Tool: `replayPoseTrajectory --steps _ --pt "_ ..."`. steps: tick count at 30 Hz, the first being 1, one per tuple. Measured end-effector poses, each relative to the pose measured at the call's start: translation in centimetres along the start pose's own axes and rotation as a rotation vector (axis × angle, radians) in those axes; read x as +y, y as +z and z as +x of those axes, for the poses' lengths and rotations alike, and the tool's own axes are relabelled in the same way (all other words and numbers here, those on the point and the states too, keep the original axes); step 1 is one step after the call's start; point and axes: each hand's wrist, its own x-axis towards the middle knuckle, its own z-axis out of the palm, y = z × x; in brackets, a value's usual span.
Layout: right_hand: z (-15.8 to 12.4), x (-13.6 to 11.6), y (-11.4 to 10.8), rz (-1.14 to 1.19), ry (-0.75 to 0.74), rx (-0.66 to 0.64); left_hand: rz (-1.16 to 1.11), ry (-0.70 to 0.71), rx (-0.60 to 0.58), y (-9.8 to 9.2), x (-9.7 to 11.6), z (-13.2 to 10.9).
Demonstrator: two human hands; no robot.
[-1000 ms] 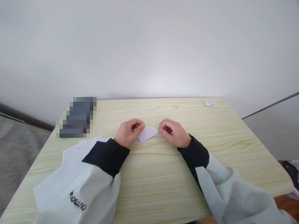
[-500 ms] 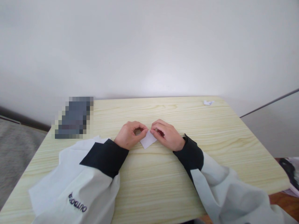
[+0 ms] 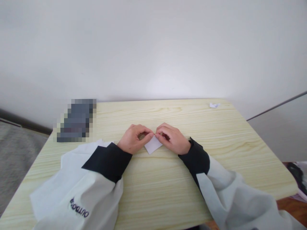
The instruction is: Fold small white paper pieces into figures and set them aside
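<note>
- Left hand (image 3: 133, 142) and right hand (image 3: 173, 141) are curled narrow, fingertips nearly meeting. Both pinch the top of the paper (image 3: 153, 146).
- The paper is a small white folded piece, flat on the table (image 3: 168, 185), between the hands and just below the fingertips.
- Risk: the grip sits on one small spot, so an uneven pull from either hand could skew the crease or tear the thin edge.
- Risk: the paper's lower point is free and may slide on the smooth wood.
- Risk: the left forearm lies on a white sheet (image 3: 67, 172), and a shift could drag it.
- Hidden: fingers cover the paper's upper part, so the fold count is unclear.
- Far beyond the right hand lies a scrap (image 3: 214, 105), too small to identify.
- Beyond the left hand is a pixelated dark object (image 3: 75, 120).
</note>
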Motion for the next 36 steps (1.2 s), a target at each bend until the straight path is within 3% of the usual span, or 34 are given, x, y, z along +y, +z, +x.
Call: replayPoseTrajectory --steps 6,13,18,22,27,36 --pt "0.2 -0.3 0.0 -0.064 -0.003 -0.054 0.003 0.025 0.013 0.5 -0.2 -0.1" --pt "0.2 0.3 -1.0 -0.043 -0.069 -0.143 -0.085 -0.112 0.022 -0.3 0.1 -0.1" --pt "-0.1 0.7 -2.0 0.046 -0.053 -0.126 -0.144 -0.219 0.006 -0.6 -0.3 -0.3" --pt "-0.2 0.3 -1.6 0.068 -0.046 -0.111 -0.12 -0.138 -0.01 -0.4 -0.2 -0.2" --pt "0.0 -0.2 -0.5 -0.071 -0.033 -0.119 -0.092 -0.049 -0.032 -0.2 -0.1 0.0" --pt "0.0 0.5 -1.2 0.056 -0.037 -0.144 -0.023 -0.034 -0.064 -0.5 -0.1 0.1"
